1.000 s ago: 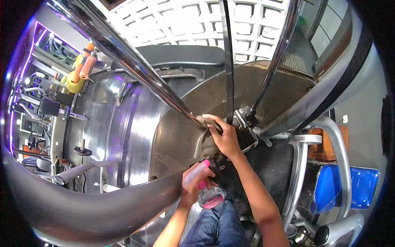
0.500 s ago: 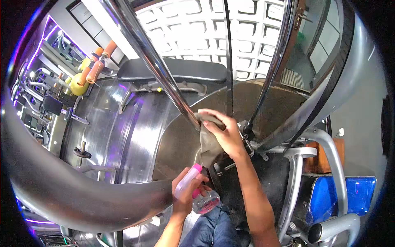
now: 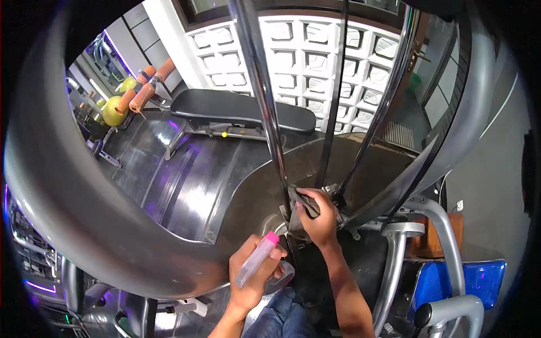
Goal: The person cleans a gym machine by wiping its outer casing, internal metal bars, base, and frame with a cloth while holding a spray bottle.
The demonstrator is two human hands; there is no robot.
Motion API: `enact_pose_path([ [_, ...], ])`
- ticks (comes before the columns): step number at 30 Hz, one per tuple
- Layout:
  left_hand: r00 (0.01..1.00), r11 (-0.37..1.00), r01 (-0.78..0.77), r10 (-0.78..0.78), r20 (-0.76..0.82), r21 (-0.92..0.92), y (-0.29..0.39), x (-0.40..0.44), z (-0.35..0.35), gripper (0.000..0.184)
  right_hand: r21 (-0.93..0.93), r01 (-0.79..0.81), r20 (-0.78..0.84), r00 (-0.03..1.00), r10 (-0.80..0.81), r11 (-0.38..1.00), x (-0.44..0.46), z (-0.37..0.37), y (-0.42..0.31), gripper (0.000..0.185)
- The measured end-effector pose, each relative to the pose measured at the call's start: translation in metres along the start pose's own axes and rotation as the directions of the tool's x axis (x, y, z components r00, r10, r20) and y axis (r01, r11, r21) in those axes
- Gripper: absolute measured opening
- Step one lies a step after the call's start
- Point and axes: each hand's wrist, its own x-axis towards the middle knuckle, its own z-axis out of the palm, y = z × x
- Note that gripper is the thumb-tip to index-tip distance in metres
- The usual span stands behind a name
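Note:
In the lower middle, my left hand (image 3: 246, 284) is wrapped round a clear spray bottle (image 3: 256, 263) with a pink nozzle. The bottle's lower body is partly hidden behind my fingers. My right hand (image 3: 322, 224) grips a grey cloth (image 3: 299, 198), folded in its fingers, near the lower end of a chrome guide rod (image 3: 264, 93). The cloth touches or nearly touches the rod. Just beside this hand are the metal fittings at the base of the gym machine.
A curved grey machine frame (image 3: 112, 225) sweeps round the left. Another chrome rod (image 3: 383, 96) and a black strap (image 3: 335, 96) stand behind my right hand. A black padded bench (image 3: 236, 107) is farther back. Blue seat pads (image 3: 483, 281) are at the right.
My right hand has moved down along the chrome rod with the cloth, which is now more bunched up. The left hand still holds the bottle, and the view has shifted.

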Motion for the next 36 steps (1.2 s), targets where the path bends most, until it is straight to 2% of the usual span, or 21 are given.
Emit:
enact_pose_path([
  [1,1.0,1.0,-0.009,0.009,0.013,-0.027,0.0,-0.002,0.0,0.023,0.031,0.147,-0.054,0.988,-0.146,0.989,0.006,-0.002,-0.014,0.04],
  [2,1.0,0.999,-0.011,0.011,0.004,-0.033,0.0,-0.002,0.001,0.023,0.032,0.152,-0.044,0.988,-0.151,0.988,0.015,-0.004,-0.029,0.04],
  [3,1.0,1.0,0.011,-0.01,0.004,-0.027,0.002,-0.003,0.002,0.021,-0.135,0.362,-0.046,0.928,-0.371,0.922,0.024,-0.006,-0.043,0.045],
  [4,0.999,0.999,0.032,-0.032,0.006,-0.019,0.002,-0.005,0.002,0.019,-0.294,0.543,-0.012,0.821,-0.571,0.787,0.03,-0.006,-0.054,0.049],
  [5,1.0,1.0,0.019,-0.019,0.011,-0.024,-0.002,-0.006,0.001,0.015,-0.291,0.547,-0.008,0.819,-0.574,0.785,0.036,-0.005,-0.062,0.049],
  [7,1.0,1.0,0.016,-0.016,0.018,-0.02,-0.004,-0.007,0.0,0.015,-0.516,0.564,0.134,0.797,-0.589,0.645,0.046,-0.003,-0.072,0.053],
  [8,1.0,1.0,0.019,-0.019,0.025,-0.011,-0.004,-0.007,0.0,0.014,-0.516,0.568,0.137,0.793,-0.593,0.641,0.046,-0.001,-0.065,0.053],
  [10,1.0,1.0,0.017,-0.016,0.026,-0.025,-0.005,-0.007,-0.002,0.014,-0.519,0.617,0.268,0.775,-0.573,0.591,0.04,0.006,-0.029,0.049],
  [12,1.0,0.999,0.017,-0.016,0.025,-0.036,-0.004,-0.007,-0.003,0.014,-0.476,0.626,0.296,0.776,-0.557,0.618,0.024,0.011,-0.003,0.044],
  [14,0.999,0.998,0.039,-0.037,0.031,-0.044,0.0,-0.007,-0.004,0.014,-0.472,0.658,0.508,0.747,-0.428,0.587,0.011,0.012,0.02,0.04],
  [16,1.0,0.999,0.009,-0.008,0.03,-0.046,0.003,-0.008,-0.005,0.015,-0.471,0.686,0.568,0.717,-0.405,0.554,0.014,0.007,0.027,0.037],
  [19,1.0,1.0,-0.02,0.02,0.016,-0.019,0.017,-0.011,-0.004,0.017,-0.36,0.813,0.657,0.569,-0.495,0.457,0.037,-0.001,0.018,0.035],
  [23,0.997,0.998,-0.06,0.059,0.041,0.027,0.034,-0.01,-0.001,0.019,-0.449,0.774,0.483,0.63,-0.607,0.446,0.072,-0.014,-0.047,0.032],
  [24,0.997,0.997,-0.067,0.066,0.045,0.027,0.036,-0.01,0.0,0.019,-0.454,0.775,0.48,0.629,-0.611,0.441,0.083,-0.015,-0.067,0.032],
  [26,0.995,0.996,-0.094,0.094,0.041,0.001,0.041,-0.008,0.004,0.019,-0.536,0.732,0.321,0.637,-0.7,0.42,0.103,-0.017,-0.099,0.035],
  [27,0.993,0.995,-0.105,0.105,0.046,-0.002,0.043,-0.007,0.004,0.019,-0.541,0.733,0.32,0.632,-0.706,0.412,0.11,-0.016,-0.113,0.035],
  [29,0.985,0.988,-0.153,0.155,0.082,-0.025,0.048,-0.003,0.005,0.019,-0.55,0.666,0.099,0.651,-0.753,0.503,0.119,-0.013,-0.134,0.041],
  [30,0.982,0.986,-0.163,0.165,0.087,-0.03,0.053,-0.004,0.006,0.019,-0.556,0.668,0.1,0.644,-0.759,0.494,0.116,-0.01,-0.136,0.041],
  [32,0.976,0.982,-0.184,0.187,0.111,-0.037,0.064,-0.004,0.009,0.018,-0.545,0.573,0.058,0.754,-0.654,0.612,0.097,-0.003,-0.12,0.043],
  [34,0.964,0.97,-0.238,0.241,0.114,-0.042,0.072,-0.004,0.007,0.017,-0.55,0.552,0.081,0.782,-0.618,0.627,0.08,0.003,-0.094,0.042],
  [36,0.954,0.961,-0.274,0.276,0.12,-0.038,0.078,-0.006,0.005,0.017,-0.426,0.555,0.138,0.82,-0.555,0.714,0.062,0.005,-0.071,0.039],
])
